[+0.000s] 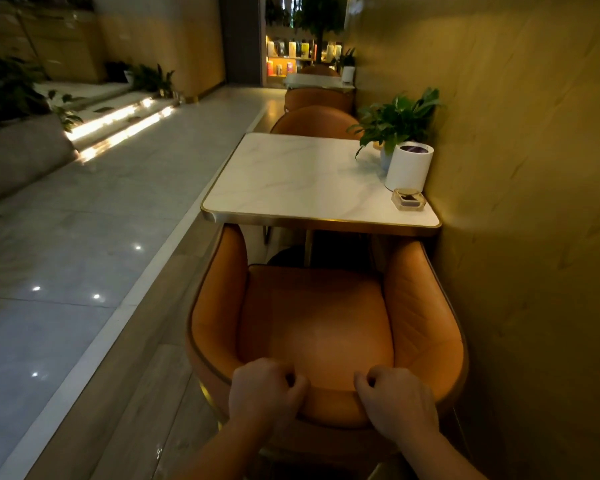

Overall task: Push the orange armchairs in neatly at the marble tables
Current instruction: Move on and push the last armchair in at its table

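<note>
— Fingers [293,378] of the left hand [264,391] and right hand [397,396]?
— Seen curled over the back rim of the orange armchair [312,320], which is faced front-to-back at the near edge of the marble table [291,181], armrests tucked beneath.

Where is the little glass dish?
In the head view, the glass dish sits on the marble table's near right corner, just in front of the white tub, beside the wall.

Both hands, left [265,389] and right [397,398], gripping orange armchair [312,327] backrest, arms under marble table [302,178]
</note>
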Motion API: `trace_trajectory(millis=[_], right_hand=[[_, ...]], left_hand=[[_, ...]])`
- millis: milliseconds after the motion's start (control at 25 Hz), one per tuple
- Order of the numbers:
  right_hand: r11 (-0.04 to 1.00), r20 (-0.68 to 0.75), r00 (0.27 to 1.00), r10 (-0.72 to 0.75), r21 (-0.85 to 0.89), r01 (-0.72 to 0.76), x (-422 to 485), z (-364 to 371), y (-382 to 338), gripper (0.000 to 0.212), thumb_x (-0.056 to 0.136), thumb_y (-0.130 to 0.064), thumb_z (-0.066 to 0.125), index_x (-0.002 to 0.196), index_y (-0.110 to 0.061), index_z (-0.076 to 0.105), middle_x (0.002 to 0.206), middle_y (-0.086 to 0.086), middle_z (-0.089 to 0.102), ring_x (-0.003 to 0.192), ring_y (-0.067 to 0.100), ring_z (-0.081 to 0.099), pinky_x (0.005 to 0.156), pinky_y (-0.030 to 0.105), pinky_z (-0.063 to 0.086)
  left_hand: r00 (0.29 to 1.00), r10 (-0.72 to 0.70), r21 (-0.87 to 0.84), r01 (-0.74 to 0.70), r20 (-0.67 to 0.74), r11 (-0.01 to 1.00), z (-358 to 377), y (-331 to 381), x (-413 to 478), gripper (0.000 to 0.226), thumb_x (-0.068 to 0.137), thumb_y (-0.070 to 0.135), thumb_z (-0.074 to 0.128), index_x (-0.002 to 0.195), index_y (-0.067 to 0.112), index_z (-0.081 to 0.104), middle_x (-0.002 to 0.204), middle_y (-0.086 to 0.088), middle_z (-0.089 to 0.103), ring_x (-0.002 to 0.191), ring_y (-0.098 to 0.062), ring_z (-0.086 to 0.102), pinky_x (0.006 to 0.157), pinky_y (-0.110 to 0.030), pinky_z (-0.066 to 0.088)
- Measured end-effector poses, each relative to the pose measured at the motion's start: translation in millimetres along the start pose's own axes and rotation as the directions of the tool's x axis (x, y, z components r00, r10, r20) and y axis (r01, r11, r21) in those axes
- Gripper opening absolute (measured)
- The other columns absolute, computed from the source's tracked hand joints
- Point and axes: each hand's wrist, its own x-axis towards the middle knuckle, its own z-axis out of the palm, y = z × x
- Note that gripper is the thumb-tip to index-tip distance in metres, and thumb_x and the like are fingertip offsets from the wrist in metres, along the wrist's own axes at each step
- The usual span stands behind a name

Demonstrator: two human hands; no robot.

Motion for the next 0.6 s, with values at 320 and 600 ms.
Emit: trace_trajectory(millis=[320, 600], right_hand=[[1.000, -0.013, 1.000, 0.015, 0.007, -0.015, -7, -7, -9, 0.052, 0.091, -0.059, 0.040, 0.064, -0.019, 0.062, 0.067, -0.004, 0.058, 0.063, 0.011, 0.057, 0.060, 0.030, 0.047], [0.999, 0.030, 0.998, 0.047, 0.020, -0.048, -13, -6, -18, 0.051, 0.089, -0.058, 0.040, 0.060, -0.019, 0.055, 0.066, -0.001, 0.056, 0.067, 0.018, 0.060, 0.061, 0.034, 0.048]], left_hand=[[1.000, 0.025, -0.013, -0.025, 0.006, 1.000, -3, -4, 3, 0.056, 0.078, 0.065, 0.021, 0.063, 0.019, 0.051, 0.065, 0.005, 0.052, 0.061, -0.008, 0.049, 0.058, -0.025, 0.037], [1.000, 0.023, -0.047, -0.024, -0.007, 0.999, -7, -9, 3, 0.060, 0.076, 0.068, 0.018, 0.064, 0.021, 0.054, 0.067, 0.007, 0.055, 0.062, -0.007, 0.051, 0.064, -0.025, 0.044]])
